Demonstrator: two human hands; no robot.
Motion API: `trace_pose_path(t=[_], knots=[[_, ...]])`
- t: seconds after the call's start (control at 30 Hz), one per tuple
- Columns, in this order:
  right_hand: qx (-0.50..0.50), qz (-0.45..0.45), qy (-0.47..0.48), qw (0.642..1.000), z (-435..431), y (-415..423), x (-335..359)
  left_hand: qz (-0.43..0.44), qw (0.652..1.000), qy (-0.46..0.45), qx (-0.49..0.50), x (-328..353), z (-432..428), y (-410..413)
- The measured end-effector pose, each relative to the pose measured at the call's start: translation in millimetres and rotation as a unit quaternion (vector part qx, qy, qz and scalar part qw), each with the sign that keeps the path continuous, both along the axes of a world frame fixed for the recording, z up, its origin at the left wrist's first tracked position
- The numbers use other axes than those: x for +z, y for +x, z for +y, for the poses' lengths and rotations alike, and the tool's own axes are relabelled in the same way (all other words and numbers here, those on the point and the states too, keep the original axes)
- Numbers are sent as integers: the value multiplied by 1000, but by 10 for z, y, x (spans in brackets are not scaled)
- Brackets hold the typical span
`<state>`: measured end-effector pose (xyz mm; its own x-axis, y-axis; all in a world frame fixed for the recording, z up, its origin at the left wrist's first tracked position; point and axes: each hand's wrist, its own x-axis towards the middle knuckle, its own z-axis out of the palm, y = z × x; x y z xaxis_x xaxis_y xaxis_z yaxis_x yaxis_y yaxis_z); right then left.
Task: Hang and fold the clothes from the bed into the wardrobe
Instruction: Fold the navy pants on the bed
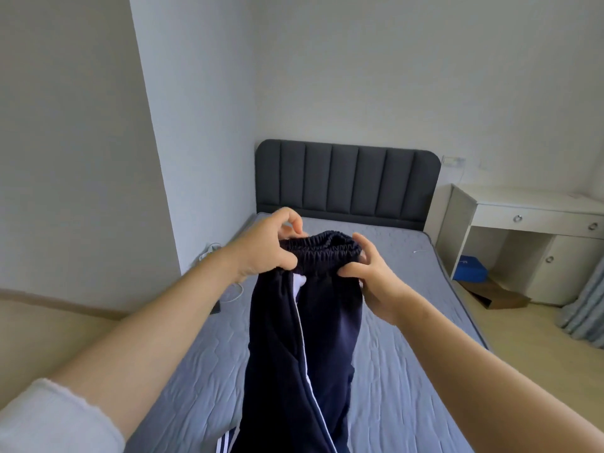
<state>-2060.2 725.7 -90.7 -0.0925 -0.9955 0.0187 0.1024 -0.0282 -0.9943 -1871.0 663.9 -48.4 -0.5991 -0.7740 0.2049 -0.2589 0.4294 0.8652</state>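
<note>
Navy track trousers with white side stripes (304,338) hang mid-frame over the grey quilted mattress (408,338), left hand (261,246) and right hand (372,273) pinching the elastic waistband, probably to align it for folding

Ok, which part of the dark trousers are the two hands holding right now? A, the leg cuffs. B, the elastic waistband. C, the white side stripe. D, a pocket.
B: the left hand and the right hand each pinch one end of the gathered elastic waistband of the navy trousers, whose legs hang down over the bed.
</note>
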Motion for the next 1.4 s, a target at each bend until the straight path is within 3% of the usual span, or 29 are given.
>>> trace_pose_path(t=[0.07, 0.2, 0.4, 0.5, 0.67, 0.97, 1.07, 1.23, 1.4], knots=[[67, -25, -25, 997, -40, -13, 170, 50, 998, -24, 8, 186, -53, 70], [17, -26, -115, 993, -154, 68, 511, 256, 962, -6, 93, 371, -117, 101], [-22, -45, -186, 981, -293, 212, 819, 160, 978, 45, 122, 268, -133, 113], [-28, -31, -182, 982, -327, 245, 932, 196, 965, 40, 168, 417, -173, 194], [28, -79, -186, 979, -385, 322, 1175, 284, 947, 61, 136, 802, -259, 333], [-23, 22, -223, 974, -402, 449, 1984, 265, 962, 31, 59, 1645, -184, 684], [9, 33, -190, 981, -363, 476, 2251, 268, 960, 63, 53, 1921, -66, 737], [151, -5, -125, 981, -238, 396, 2397, 225, 965, 134, 24, 2079, 163, 827], [224, -73, -151, 960, -169, 281, 2303, 211, 967, 137, -44, 2022, 175, 894]])
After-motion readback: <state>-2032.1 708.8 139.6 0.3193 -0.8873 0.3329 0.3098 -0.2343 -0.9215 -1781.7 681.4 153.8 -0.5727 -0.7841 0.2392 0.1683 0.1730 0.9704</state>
